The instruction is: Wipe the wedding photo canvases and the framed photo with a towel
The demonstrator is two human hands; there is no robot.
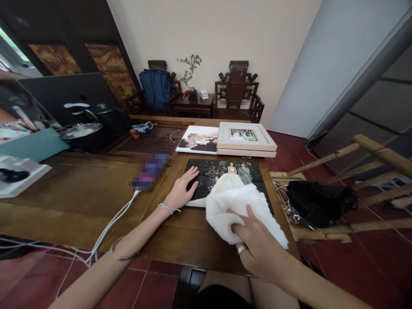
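A dark photo print lies flat on the wooden table. My left hand rests open on the print's left edge, fingers spread flat. My right hand presses a white fluffy cloth onto the print's near right part, fingers laid over the cloth and gripping it. The cloth hides the lower part of the picture.
Beyond the print lie another photo print and stacked light wooden frames. A blurred device with a white cable sits to the left. Pots stand at far left. A black bag rests on a bamboo chair at right.
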